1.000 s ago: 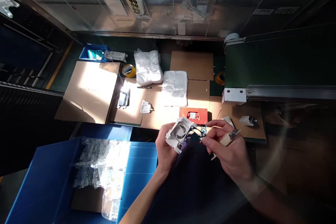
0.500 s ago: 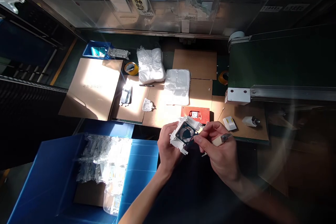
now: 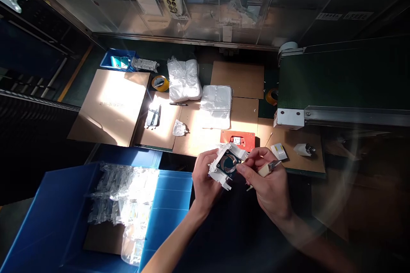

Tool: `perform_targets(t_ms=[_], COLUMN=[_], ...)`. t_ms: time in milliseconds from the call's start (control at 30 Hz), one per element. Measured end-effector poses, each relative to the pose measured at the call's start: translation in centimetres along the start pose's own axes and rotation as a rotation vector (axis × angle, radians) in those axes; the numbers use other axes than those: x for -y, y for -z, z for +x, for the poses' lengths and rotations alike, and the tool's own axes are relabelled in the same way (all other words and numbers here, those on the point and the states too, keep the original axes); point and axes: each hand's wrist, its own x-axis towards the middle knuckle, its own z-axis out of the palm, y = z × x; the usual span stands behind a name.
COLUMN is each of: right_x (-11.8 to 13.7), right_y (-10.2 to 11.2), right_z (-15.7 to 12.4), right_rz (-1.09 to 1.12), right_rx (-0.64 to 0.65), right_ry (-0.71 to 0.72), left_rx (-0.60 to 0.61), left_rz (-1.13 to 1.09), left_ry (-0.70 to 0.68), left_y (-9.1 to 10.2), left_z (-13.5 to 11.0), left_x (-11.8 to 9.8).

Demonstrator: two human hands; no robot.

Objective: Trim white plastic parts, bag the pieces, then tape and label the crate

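Note:
My left hand (image 3: 204, 179) is closed around a white plastic bracket (image 3: 218, 175) with a round, dark, fan-like opening, tilted up toward me. My right hand (image 3: 273, 190) is curled, with thumb and fingertips pinched at the bracket's right edge. Tucked in the same hand is a small cream-handled tool (image 3: 265, 170) with a metal end; its exact kind is unclear. Whatever may sit between the right fingertips is too small to make out. Just beyond the bracket a red fixture block (image 3: 248, 140) lies on the cardboard-covered bench.
Plastic-bag stacks (image 3: 182, 79) and a tape roll (image 3: 160, 83) are at the back. A large blue bin (image 3: 173, 192) with bagged parts stands front left. Cardboard sheets (image 3: 112, 106) lie at left, a green conveyor (image 3: 326, 76) at right. Small white parts (image 3: 278, 151) lie near my right hand.
The view has shifted slightly. The bracket has turned a little in my left hand, while the right fingertips stay at its edge.

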Motion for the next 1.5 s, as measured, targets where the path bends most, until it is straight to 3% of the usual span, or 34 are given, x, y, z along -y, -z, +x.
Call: perform_targets(t_ms=[500,833,1067,1233,1367,1400,1500], right_x=[0.6,-0.3,-0.1,-0.4,-3.3,-4.3,-6.8], right_y=[0.3,0.6,0.2,1.2,5.8,7.2,10.2], right_z=[0.2,0.3,0.3,0.8,3.0,3.7,5.1], right_rz=[-0.144,0.069,0.013,-0.112,-0.203,-0.235,-0.178], right_rx=[0.015,0.064,0.066,0.064,-0.067,-0.023,0.276], right_ry=[0.024,-0.073,-0.054,0.077,0.201,0.169,-0.047], left_rx=[-0.008,-0.019,-0.024,-0.003,0.019,0.022,0.006], left_rz=[0.011,0.011,0.019,-0.077,-0.405,-0.526,-0.888], left_ry=[-0.022,-0.080,-0.059,0.112,0.418,0.488,0.653], left_y=[0.1,-0.2,-0.3,-0.2,-0.7,-1.0,-2.3], left_z=[-0.1,-0.2,-0.3,-0.1,0.3,0.4,0.6], left_x=[0.1,0.5,0.3,-0.1,0.2,0.3,0.6])
